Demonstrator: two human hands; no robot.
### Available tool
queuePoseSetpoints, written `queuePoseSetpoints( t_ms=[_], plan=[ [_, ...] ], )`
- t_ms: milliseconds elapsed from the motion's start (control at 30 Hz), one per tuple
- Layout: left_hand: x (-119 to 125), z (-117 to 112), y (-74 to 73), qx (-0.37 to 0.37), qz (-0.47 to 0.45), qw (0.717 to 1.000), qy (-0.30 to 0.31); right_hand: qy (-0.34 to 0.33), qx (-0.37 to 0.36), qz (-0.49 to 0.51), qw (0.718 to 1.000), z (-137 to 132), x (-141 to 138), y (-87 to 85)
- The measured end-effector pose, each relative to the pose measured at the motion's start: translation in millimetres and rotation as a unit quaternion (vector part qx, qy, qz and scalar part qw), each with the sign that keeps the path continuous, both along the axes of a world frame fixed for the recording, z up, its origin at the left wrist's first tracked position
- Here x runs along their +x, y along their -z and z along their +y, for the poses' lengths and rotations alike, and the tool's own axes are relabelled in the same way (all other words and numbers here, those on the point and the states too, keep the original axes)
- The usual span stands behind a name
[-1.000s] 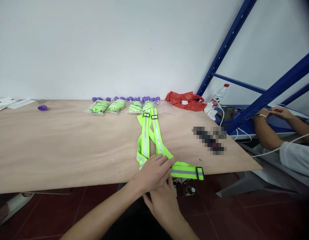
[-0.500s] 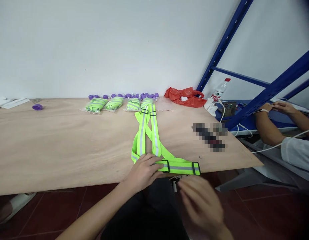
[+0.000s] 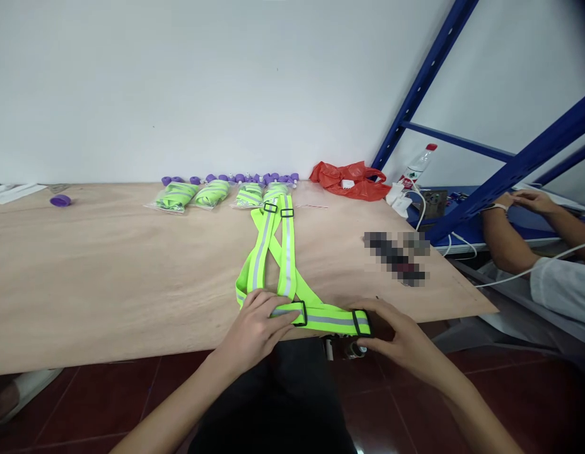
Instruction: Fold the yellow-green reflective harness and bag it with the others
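Note:
A neon-yellow reflective vest [image 3: 287, 252] of elastic straps with grey stripes and black buckles lies on the wooden table, one belt strap along the front edge. My left hand [image 3: 254, 325] is closed on that belt strap, fingertips at a black slider buckle [image 3: 300, 313]. At the strap's right end, my right hand [image 3: 396, 334] grips around another black buckle [image 3: 361, 322], fingers at the upper edge and thumb at the lower. Two shoulder straps run away from me toward several clear bags of folded neon straps [image 3: 176, 197].
Purple caps [image 3: 236, 178] line the wall, and one purple cap [image 3: 60, 200] lies far left. A red plastic bag [image 3: 349, 180], a blurred-out item [image 3: 394, 255] and a bottle [image 3: 418, 165] are right. Beyond a blue rack post [image 3: 500, 176], another person's hands [image 3: 529, 200] work.
My right hand has come up from below the table edge onto the strap's right-end buckle. The vest's near part and my left hand have shifted slightly left.

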State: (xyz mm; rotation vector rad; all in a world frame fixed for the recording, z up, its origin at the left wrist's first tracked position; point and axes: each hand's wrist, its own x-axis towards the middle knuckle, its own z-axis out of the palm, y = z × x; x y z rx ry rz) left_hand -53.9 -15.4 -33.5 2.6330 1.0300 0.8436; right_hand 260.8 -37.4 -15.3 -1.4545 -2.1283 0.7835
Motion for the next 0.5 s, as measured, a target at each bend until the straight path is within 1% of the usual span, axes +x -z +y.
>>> queuePoseSetpoints(
  t_ms=[67,133,267,333,400,500],
  plan=[
    [-0.4,-0.2,-1.2,0.000,0.002,1.000,0.003,-0.010,-0.018,0.006,1.000,1.8,-2.2,-5.4],
    [-0.4,-0.2,-2.4,-0.003,0.008,1.000,0.005,-0.021,-0.024,-0.011,0.999,4.3,-3.1,-9.5],
    [-0.6,-0.9,-3.1,-0.006,0.018,1.000,0.002,-0.039,-0.008,-0.079,0.996,8.3,-2.9,-15.7],
    [-0.8,-1.7,-2.2,-0.002,0.020,1.000,-0.002,-0.051,0.001,-0.097,0.994,7.9,-3.4,-19.0],
    [-0.9,-2.8,-0.6,0.005,0.020,1.000,-0.010,-0.045,-0.006,-0.085,0.995,6.0,-4.1,-22.1],
    [-0.3,-4.1,1.6,0.023,0.013,0.999,-0.030,0.005,-0.029,-0.012,0.999,3.0,-3.6,-22.8]
  ],
)
